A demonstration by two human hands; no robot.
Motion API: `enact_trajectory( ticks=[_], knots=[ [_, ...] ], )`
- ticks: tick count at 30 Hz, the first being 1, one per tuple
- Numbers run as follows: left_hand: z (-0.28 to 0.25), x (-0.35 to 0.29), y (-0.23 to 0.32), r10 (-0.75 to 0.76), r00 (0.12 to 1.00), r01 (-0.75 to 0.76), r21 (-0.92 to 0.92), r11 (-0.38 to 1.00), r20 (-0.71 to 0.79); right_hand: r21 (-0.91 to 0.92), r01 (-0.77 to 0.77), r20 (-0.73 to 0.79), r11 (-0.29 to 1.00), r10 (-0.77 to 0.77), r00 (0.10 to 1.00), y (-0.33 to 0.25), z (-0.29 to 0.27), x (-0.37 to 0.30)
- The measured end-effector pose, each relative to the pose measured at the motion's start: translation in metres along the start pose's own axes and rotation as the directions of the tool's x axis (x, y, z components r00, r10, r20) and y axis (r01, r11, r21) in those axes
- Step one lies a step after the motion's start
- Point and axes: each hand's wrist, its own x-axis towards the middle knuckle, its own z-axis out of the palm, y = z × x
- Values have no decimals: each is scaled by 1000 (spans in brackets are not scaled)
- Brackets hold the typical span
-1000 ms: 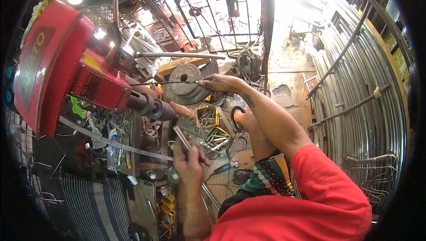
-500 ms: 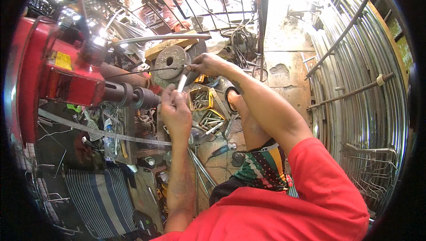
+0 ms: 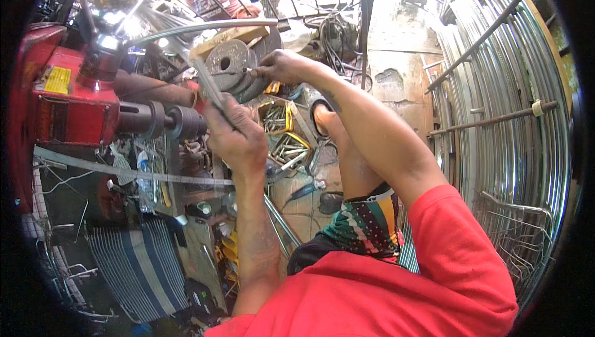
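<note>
My left hand is closed around a grey metal bar, which slants up and to the left and is blurred at its top. Across from it, my right hand pinches the end of a thin dark rod; most of the rod's length is hard to make out behind the blurred bar. Both hands are just in front of grey round discs with a centre hole. Left of my left hand, a red machine points its dark cylindrical chuck towards it, a little apart.
Yellow-edged bins of metal pieces sit below my hands. A blue power tool lies on the floor. Long shiny tubes are stacked at the right. A flat metal strip crosses the left side. Cables lie coiled at the back.
My left hand has turned, tilting the bar up and leftward. My right hand has shifted slightly up and left in view, still pinching the rod end. The whole view has moved a little.
</note>
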Motion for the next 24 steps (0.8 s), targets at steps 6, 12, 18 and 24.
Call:
enact_trajectory(
  ticks=[6,12,18,24],
  knots=[
    [-5,16,-4,132,960,-164,-112,980,-248,17,40,-32,999,-40,999,0,1,-2],
    [6,0,-20,-182,955,108,300,948,232,-135,92,-134,986,-110,985,-3,3,-5],
    [-20,6,-19,-5,976,-33,-167,985,-220,-10,68,-64,998,-69,996,1,5,-2],
    [22,2,-27,11,963,-81,253,964,268,-113,152,-123,982,-165,979,-2,7,-3]
  ],
)
